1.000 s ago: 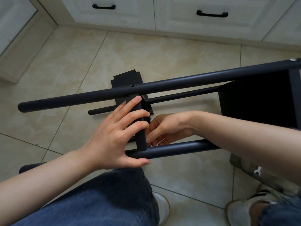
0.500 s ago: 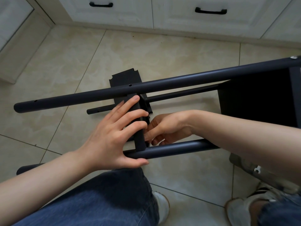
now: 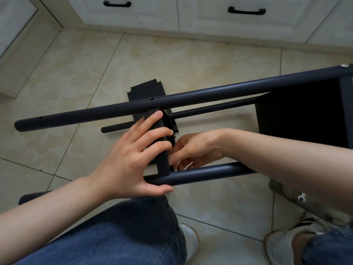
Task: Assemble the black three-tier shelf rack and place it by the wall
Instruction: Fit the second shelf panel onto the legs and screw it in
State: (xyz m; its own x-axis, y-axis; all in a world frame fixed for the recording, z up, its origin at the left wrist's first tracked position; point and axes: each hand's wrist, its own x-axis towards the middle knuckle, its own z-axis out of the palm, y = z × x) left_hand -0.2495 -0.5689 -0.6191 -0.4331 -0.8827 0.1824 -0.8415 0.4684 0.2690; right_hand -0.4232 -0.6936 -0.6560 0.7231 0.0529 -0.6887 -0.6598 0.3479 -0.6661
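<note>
The black rack lies on its side across the floor. Its upper tube (image 3: 191,98) and lower tube (image 3: 200,174) run left to right, with a thinner far tube (image 3: 210,109) behind. One shelf (image 3: 298,119) sits fitted between the tubes at the right. A second shelf panel (image 3: 162,161) stands edge-on between the two near tubes. My left hand (image 3: 129,159) grips this panel, fingers curled over its edge and thumb under the lower tube. My right hand (image 3: 193,148) is just behind the panel with curled fingertips against it near the lower tube; anything they pinch is hidden.
A loose black panel (image 3: 147,90) lies flat on the tiled floor beyond the rack. A plastic bag with a small wrench (image 3: 292,196) lies at the right by my shoe. White cabinets (image 3: 210,16) line the far side. My knees fill the bottom.
My right hand's fingers have shifted slightly lower along the back of the panel, toward the lower tube. My left hand keeps the same grip. The rack has barely moved.
</note>
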